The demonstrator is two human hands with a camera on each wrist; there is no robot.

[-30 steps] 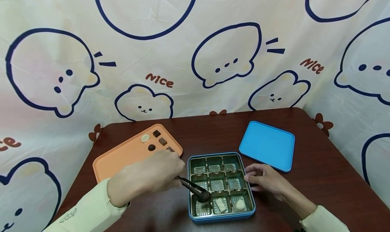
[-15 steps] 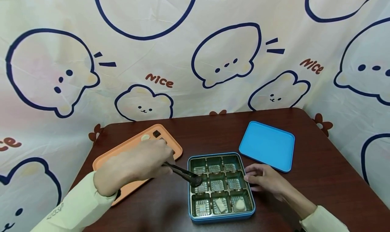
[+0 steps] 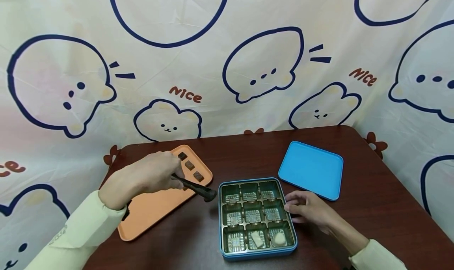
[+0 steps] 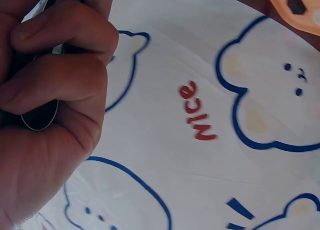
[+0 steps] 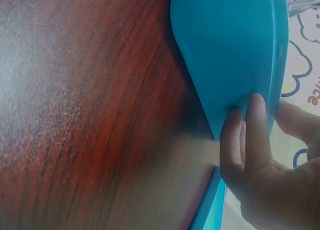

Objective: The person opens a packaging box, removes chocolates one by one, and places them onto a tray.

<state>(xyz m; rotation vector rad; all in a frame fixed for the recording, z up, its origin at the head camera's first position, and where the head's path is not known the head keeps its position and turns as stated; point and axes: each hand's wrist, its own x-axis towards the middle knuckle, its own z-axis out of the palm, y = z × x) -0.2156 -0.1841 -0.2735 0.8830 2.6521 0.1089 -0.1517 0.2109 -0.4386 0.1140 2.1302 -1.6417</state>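
My left hand (image 3: 152, 173) grips a pair of black tongs (image 3: 195, 188) over the far part of the orange tray (image 3: 152, 215). The tongs' rounded end points right, just short of the blue tin (image 3: 260, 255); their other end is hidden behind the hand. Brown chocolate pieces (image 3: 189, 165) lie on the tray beside the hand. Curled fingers (image 4: 75, 79) wrap the tongs in the left wrist view. My right hand (image 3: 310, 210) touches the tin's right side, fairly straight fingers (image 5: 256, 120) against its wall and the thumb near its rim.
Inside the tin is a gold insert (image 3: 244, 222) with several compartments. Two near ones hold a white wedge (image 3: 258, 239) and a white round piece (image 3: 279, 238). A blue lid (image 3: 311, 169) lies behind, to the right. Patterned cloth (image 3: 213, 65) hangs beyond the table (image 3: 191, 238).
My left hand has moved left and farther over the tray, drawing the tongs' rounded end from above the tin. Brown pieces it covered show again. The right hand stays put.
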